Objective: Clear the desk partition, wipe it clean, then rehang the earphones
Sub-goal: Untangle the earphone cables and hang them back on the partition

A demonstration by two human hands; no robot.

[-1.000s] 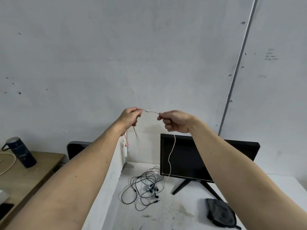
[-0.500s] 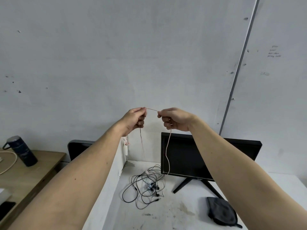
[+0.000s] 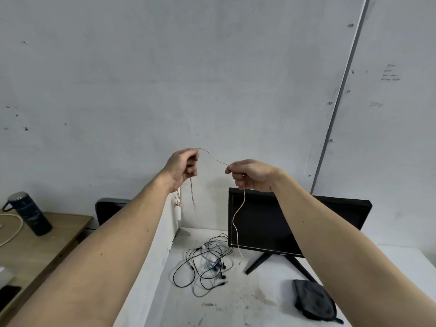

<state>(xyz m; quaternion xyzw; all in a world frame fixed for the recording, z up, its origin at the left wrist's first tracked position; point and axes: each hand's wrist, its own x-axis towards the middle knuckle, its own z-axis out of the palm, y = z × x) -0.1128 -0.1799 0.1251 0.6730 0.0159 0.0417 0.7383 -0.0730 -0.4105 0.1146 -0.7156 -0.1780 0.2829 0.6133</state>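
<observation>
Two hands (image 3: 182, 165) (image 3: 253, 174) farther apart, one cord (image 3: 213, 157)

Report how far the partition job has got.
Done: black earphones lie tangled on the white desk, off the partition. Wiping can't be judged. In hand: left hand and right hand pinch the pink earphone cable stretched between them. Left: hang both sets.

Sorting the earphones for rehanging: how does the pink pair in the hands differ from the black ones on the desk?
The pink earphones are pale and held in the air, stretched between the left hand and the right hand, with their ends dangling. The black earphones are dark and lie in a loose tangle on the white desk, untouched. Both are thin wired earphones.
</observation>
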